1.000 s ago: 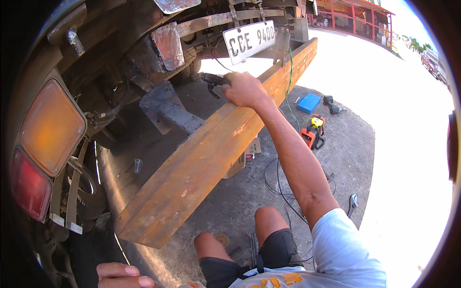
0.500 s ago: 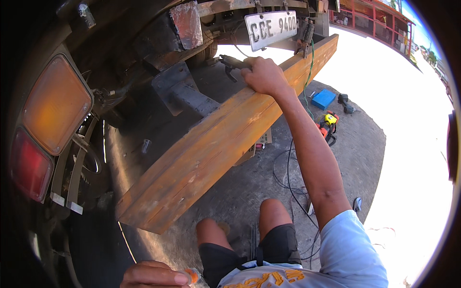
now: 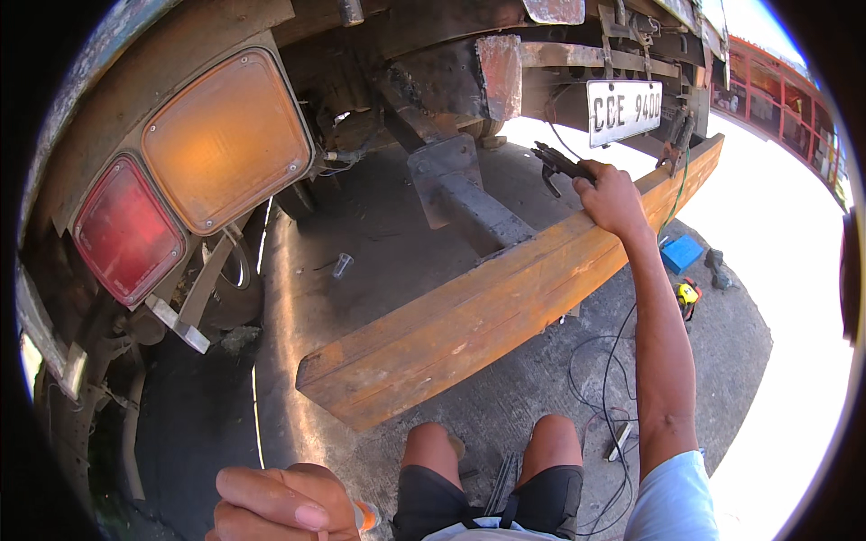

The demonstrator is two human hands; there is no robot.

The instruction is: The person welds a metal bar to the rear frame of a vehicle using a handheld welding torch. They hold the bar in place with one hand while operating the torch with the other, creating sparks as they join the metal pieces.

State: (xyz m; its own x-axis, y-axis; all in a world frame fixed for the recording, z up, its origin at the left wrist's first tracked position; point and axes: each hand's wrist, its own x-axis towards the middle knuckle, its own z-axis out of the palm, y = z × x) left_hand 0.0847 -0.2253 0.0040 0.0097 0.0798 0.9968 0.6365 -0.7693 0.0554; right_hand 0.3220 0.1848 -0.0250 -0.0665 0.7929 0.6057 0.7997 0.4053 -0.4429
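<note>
My right hand (image 3: pixel 609 198) rests on the top of a long rusty steel beam (image 3: pixel 451 325), shut on a black clamp-like tool (image 3: pixel 555 164) that points toward the truck's underside. A grey steel bracket (image 3: pixel 469 207) joins the beam from behind. My left hand (image 3: pixel 275 505) is low in the view, its fingers curled; a small orange piece (image 3: pixel 365 516) shows beside it, and what it holds is unclear. Above the beam hangs a white number plate (image 3: pixel 624 135). At left are an amber lamp (image 3: pixel 225 144) and a red lamp (image 3: pixel 128 230).
On the concrete ground (image 3: pixel 722 379) lie a blue box (image 3: pixel 681 254), a dark power tool (image 3: pixel 719 270), a yellow object (image 3: pixel 687 294), cables (image 3: pixel 615 361) and a small clear cup (image 3: pixel 343 266). A red-framed structure (image 3: pixel 776 99) stands beyond the beam at upper right.
The view has swung toward the left, shifting truck and beam rightward in the picture. My left hand has risen slightly into view; my right hand stays on the beam with the tool.
</note>
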